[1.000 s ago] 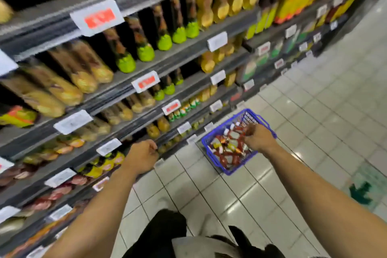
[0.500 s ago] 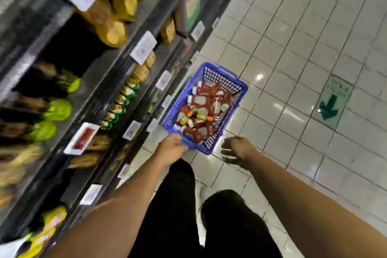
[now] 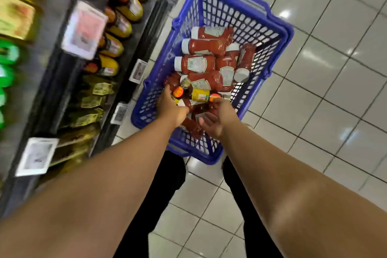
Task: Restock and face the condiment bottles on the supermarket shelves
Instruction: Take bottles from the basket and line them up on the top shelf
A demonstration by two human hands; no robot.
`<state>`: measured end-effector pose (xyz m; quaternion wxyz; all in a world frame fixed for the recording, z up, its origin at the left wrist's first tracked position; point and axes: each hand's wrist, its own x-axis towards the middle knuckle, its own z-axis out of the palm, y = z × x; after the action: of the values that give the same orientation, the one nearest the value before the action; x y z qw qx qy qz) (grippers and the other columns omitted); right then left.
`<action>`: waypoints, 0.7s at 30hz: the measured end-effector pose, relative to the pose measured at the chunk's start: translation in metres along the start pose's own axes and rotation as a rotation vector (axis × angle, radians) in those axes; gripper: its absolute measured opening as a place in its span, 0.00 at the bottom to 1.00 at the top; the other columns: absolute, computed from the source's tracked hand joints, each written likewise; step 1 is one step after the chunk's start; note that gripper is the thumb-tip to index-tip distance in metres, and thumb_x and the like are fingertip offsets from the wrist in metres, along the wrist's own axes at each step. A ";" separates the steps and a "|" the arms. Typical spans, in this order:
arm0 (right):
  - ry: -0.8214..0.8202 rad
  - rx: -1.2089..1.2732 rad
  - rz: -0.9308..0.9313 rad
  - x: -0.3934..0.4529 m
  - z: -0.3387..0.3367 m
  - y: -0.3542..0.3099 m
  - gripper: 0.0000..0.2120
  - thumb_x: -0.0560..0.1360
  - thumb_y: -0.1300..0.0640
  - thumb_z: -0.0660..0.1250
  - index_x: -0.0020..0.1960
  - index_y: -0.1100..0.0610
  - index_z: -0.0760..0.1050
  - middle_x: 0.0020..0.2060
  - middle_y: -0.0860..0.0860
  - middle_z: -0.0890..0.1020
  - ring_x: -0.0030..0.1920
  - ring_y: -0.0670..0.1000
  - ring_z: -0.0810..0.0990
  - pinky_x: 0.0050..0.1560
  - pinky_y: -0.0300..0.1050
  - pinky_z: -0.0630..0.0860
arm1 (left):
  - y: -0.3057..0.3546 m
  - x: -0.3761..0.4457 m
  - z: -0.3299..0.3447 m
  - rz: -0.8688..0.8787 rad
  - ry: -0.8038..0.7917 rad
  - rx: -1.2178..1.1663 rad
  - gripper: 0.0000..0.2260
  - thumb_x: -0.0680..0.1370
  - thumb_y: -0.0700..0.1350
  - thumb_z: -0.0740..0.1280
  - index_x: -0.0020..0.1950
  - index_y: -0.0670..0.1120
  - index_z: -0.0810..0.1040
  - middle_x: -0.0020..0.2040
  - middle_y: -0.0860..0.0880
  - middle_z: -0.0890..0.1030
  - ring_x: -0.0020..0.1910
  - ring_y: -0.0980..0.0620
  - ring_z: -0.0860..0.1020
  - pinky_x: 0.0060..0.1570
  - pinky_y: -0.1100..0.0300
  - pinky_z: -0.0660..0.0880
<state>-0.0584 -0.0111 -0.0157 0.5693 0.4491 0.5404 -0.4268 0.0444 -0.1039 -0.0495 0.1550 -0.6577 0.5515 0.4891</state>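
Note:
A blue plastic basket (image 3: pixel 270 33) stands on the floor, filled with several red ketchup bottles (image 3: pixel 199 64) with white caps, lying on their sides. Among them lies a small dark bottle with a yellow label (image 3: pixel 200 94) and an orange cap. Both of my hands are inside the near end of the basket. My left hand (image 3: pixel 170 107) reaches forward, its fingertips at a red bottle next to an orange cap (image 3: pixel 178 91). My right hand (image 3: pixel 217 118) is palm-up with spread fingers, its fingertips by the yellow-labelled bottle's cap. Neither hand holds anything.
Dark shelves (image 3: pixel 69 81) run down the left, blurred, with orange-capped sauce bottles (image 3: pixel 123 25), yellow-tagged packs (image 3: pixel 92 100) and white price tags (image 3: pixel 83 29). White floor tiles (image 3: pixel 326 90) spread to the right. My dark-trousered legs (image 3: pixel 167 190) stand just behind the basket.
My view has dropped closer over the basket. Both hands moved from its near rim and the floor beside it into the basket, onto the bottles.

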 end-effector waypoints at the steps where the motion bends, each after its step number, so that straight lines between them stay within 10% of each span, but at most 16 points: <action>1: 0.003 0.002 0.004 0.021 0.004 -0.005 0.08 0.79 0.51 0.65 0.51 0.57 0.75 0.49 0.54 0.76 0.51 0.51 0.78 0.51 0.45 0.78 | -0.006 0.020 0.008 -0.005 0.021 0.053 0.44 0.71 0.38 0.77 0.82 0.50 0.58 0.78 0.45 0.65 0.75 0.44 0.67 0.74 0.49 0.66; 5: 0.010 -0.063 0.005 0.082 0.023 -0.016 0.10 0.81 0.50 0.64 0.54 0.55 0.77 0.40 0.51 0.78 0.37 0.47 0.76 0.33 0.41 0.76 | -0.030 0.068 0.034 0.050 0.195 0.153 0.33 0.72 0.42 0.75 0.75 0.47 0.67 0.71 0.40 0.70 0.67 0.39 0.73 0.66 0.50 0.71; 8: 0.072 -0.091 -0.063 0.106 0.044 -0.018 0.18 0.81 0.48 0.66 0.66 0.57 0.76 0.54 0.56 0.82 0.44 0.54 0.82 0.26 0.40 0.76 | -0.047 0.073 0.042 0.146 0.304 0.251 0.24 0.75 0.42 0.74 0.69 0.44 0.71 0.68 0.38 0.69 0.64 0.38 0.72 0.62 0.53 0.68; 14: 0.151 -0.050 -0.141 0.083 0.043 -0.009 0.25 0.76 0.45 0.71 0.67 0.58 0.74 0.59 0.58 0.81 0.47 0.53 0.82 0.36 0.45 0.82 | -0.046 0.059 0.020 0.115 0.194 0.282 0.28 0.78 0.47 0.73 0.76 0.44 0.68 0.71 0.40 0.73 0.69 0.39 0.72 0.67 0.51 0.67; 17: -0.012 -0.075 -0.175 0.021 0.022 -0.002 0.18 0.77 0.45 0.68 0.58 0.59 0.76 0.54 0.56 0.81 0.51 0.52 0.81 0.37 0.44 0.81 | -0.024 0.000 -0.004 0.067 0.141 0.056 0.22 0.75 0.48 0.76 0.67 0.46 0.78 0.56 0.47 0.82 0.58 0.42 0.80 0.51 0.56 0.73; 21: -0.338 -0.058 -0.274 -0.109 -0.006 -0.008 0.17 0.75 0.49 0.63 0.57 0.59 0.78 0.53 0.61 0.79 0.54 0.61 0.80 0.50 0.57 0.83 | 0.027 -0.125 -0.042 0.053 -0.025 -0.384 0.13 0.76 0.48 0.76 0.59 0.50 0.81 0.55 0.44 0.85 0.55 0.41 0.83 0.58 0.43 0.80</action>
<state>-0.0736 -0.0069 0.0928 0.6013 0.2771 0.5053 -0.5535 0.0513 -0.0731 0.0812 0.0206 -0.6545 0.4633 0.5971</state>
